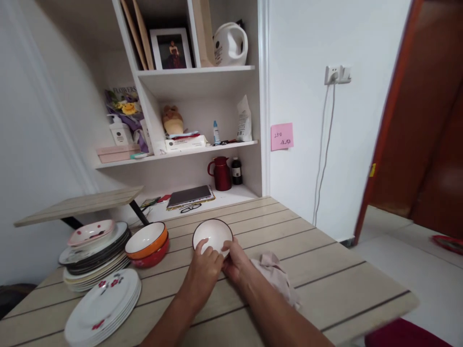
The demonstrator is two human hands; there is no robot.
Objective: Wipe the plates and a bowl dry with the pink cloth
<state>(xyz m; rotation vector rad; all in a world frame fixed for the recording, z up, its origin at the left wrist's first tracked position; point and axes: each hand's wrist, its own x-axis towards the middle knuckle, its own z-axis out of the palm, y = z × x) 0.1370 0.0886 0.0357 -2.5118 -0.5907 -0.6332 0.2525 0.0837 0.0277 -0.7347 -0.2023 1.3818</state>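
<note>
A small white bowl with a dark rim is tilted toward me above the table. My right hand grips its near right side, thumb over the rim and fingers underneath. At the near edge, my left hand is curled over the rim, its index finger raised over the inside; part of its hold is hidden. A crumpled beige cloth lies on the table just right of my right wrist. Left of the bowl, an orange bowl sits nested in a red bowl.
On the left of the slatted table stand a stack of flowered white plates and a taller plate stack topped by a pink-rimmed dish. Behind are a raised wooden stand, a laptop and a red jug.
</note>
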